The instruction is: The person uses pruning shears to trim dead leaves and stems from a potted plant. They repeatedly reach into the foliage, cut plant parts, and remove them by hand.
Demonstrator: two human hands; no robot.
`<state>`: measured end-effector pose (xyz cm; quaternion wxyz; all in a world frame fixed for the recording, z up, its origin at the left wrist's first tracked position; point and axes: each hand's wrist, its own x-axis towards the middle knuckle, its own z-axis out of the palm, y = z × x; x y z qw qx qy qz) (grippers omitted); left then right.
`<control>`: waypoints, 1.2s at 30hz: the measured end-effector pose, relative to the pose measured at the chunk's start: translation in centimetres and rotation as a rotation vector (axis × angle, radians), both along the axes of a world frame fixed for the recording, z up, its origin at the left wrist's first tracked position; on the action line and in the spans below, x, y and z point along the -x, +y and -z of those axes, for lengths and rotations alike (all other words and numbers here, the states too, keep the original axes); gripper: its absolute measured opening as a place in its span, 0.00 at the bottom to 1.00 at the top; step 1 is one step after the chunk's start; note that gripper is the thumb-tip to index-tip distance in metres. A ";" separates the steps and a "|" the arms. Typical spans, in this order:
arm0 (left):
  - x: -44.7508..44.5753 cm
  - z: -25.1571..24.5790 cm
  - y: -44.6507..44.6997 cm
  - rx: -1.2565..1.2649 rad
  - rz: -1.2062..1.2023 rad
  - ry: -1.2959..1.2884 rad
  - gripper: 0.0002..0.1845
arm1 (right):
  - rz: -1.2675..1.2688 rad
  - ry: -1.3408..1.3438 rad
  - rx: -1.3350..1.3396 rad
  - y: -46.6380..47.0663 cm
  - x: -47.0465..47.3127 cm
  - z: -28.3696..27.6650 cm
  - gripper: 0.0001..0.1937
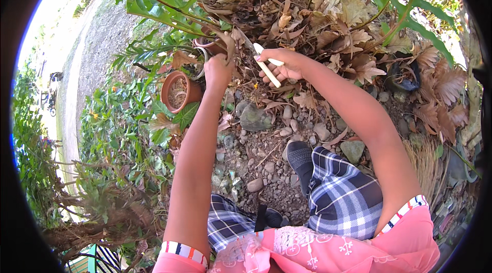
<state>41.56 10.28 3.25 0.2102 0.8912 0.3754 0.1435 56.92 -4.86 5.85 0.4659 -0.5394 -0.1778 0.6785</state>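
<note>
My left hand (217,72) is closed around dry brown leaf stalks (230,47), just beside the rim of a reddish plant pot (207,44). Close by on the right, my right hand (286,64) holds a cutting tool with cream handles (270,74), which looks like shears. Its narrow metal blade points up and left, towards the stalks. Whether the blades are apart cannot be seen. Behind both hands lies a heap of dry brown leaves (269,15). Lobed green fronds (165,7) rise over the heap.
A tilted terracotta pot (166,94) with soil stands left of my left forearm. A mossy stone (255,117) and pebbles cover the ground before my feet. A dark plastic container (403,75) sits at the right. Green plants (115,127) border a gravel path (100,34) on the left.
</note>
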 end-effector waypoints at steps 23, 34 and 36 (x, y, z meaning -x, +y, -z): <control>0.0 -6.0 4.1 -0.672 0.142 0.373 0.13 | -0.027 -0.010 0.031 0.4 3.0 0.3 0.30; 1.5 -3.6 2.1 -0.491 -0.039 0.215 0.12 | 0.018 0.059 0.124 7.6 3.6 3.4 0.32; 1.9 -3.0 1.7 -0.470 -0.068 0.168 0.11 | 0.039 -0.006 0.146 8.7 4.1 4.2 0.26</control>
